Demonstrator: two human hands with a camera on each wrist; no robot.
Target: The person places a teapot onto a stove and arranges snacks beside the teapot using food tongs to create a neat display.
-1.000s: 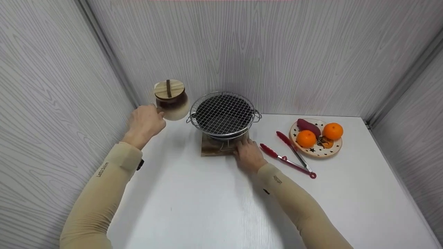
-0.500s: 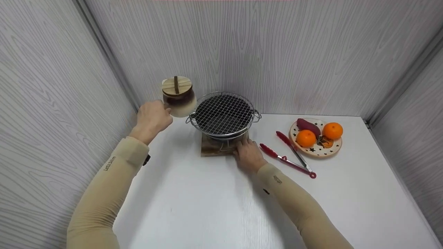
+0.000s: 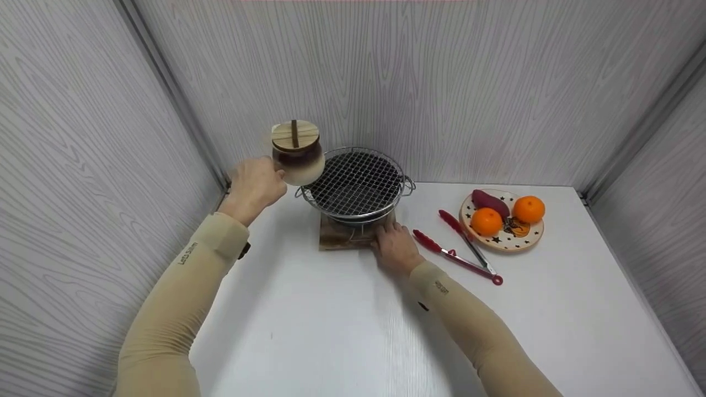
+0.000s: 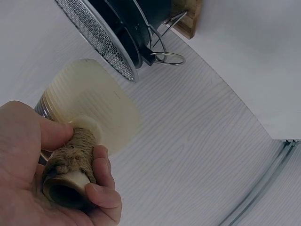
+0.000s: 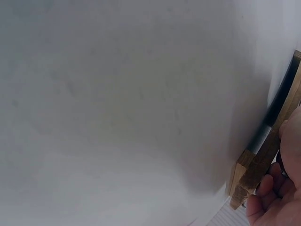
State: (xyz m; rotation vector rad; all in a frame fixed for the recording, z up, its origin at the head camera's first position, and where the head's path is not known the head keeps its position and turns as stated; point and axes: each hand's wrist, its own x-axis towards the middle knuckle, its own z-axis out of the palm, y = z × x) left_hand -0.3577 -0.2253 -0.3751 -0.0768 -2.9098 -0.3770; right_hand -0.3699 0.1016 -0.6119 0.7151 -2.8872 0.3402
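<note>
My left hand (image 3: pixel 255 187) grips the side handle of a cream-and-brown teapot with a flat wooden lid (image 3: pixel 306 135). Twine wraps that hollow handle (image 4: pixel 77 153), as the left wrist view shows. The teapot (image 3: pixel 298 168) is held up in the air, overlapping the left rim of a round grill in the head view. A wire mesh (image 3: pixel 357 184) tops this small dark grill, which stands on a wooden base (image 3: pixel 335 236). At the base's front right corner, my right hand (image 3: pixel 398 249) holds the wood between thumb and fingers; the right wrist view catches the board's edge (image 5: pixel 263 162) there.
Red-and-silver tongs (image 3: pixel 463 260) lie spread on the white table (image 3: pixel 331 331), right of the grill. Beyond them, a star-patterned plate (image 3: pixel 499 242) carries two oranges (image 3: pixel 529 209) and a purple sweet potato (image 3: pixel 491 203). Grey wood-grain walls (image 3: pixel 441 94) enclose the back and sides.
The left hand has carried the teapot rightward and slightly up, from beside the grill to over its left rim. My right hand has stayed on the wooden base.
</note>
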